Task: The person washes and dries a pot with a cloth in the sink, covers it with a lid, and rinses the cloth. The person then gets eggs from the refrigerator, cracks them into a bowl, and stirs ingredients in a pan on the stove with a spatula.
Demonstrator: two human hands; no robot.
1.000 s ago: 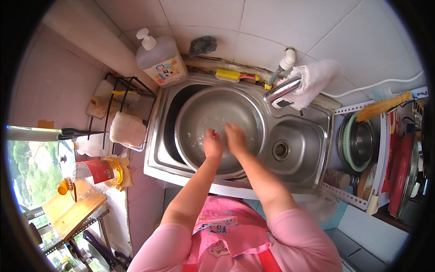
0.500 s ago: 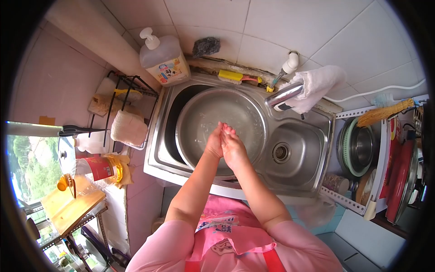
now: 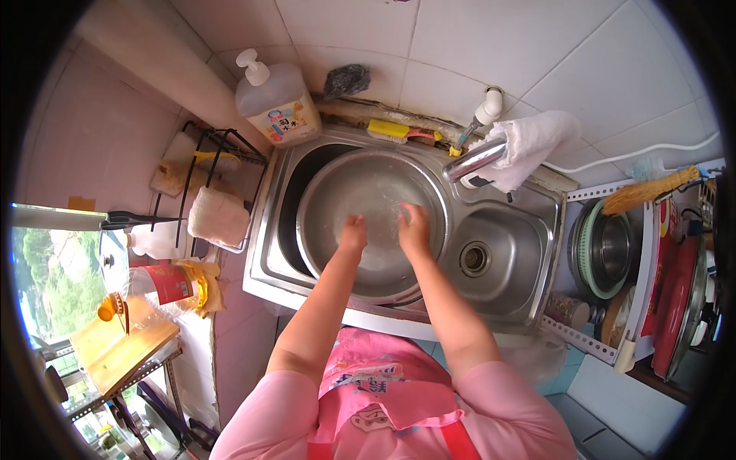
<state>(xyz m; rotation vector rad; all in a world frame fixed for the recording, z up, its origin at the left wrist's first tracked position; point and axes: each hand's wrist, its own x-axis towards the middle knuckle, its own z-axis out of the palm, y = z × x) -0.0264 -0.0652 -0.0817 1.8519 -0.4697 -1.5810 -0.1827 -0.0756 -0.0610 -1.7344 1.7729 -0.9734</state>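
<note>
A large round metal basin (image 3: 322,268) with water in it sits in the left bowl of the steel sink. My left hand (image 3: 353,233) hangs over the basin, its fingers slightly bent and partly turned out of sight, holding nothing that I can see. To its right is my right hand (image 3: 414,230), also over the basin, with thumb and fingers apart and nothing between them. A gap separates the two hands. The faucet (image 3: 477,159), draped with a white cloth (image 3: 537,146), stands to the right behind the basin.
The smaller sink bowl (image 3: 502,238) with its drain lies right of the basin. Behind are a pump bottle (image 3: 280,103), a yellow brush (image 3: 389,129) and a dark scouring pad (image 3: 346,80). A wire rack (image 3: 222,142) holds a sponge (image 3: 218,215) at left; stacked bowls (image 3: 609,249) stand at right.
My hands were pressed together above the basin. Now they are apart, the left one shifted left and the right one shifted right, both still over the water.
</note>
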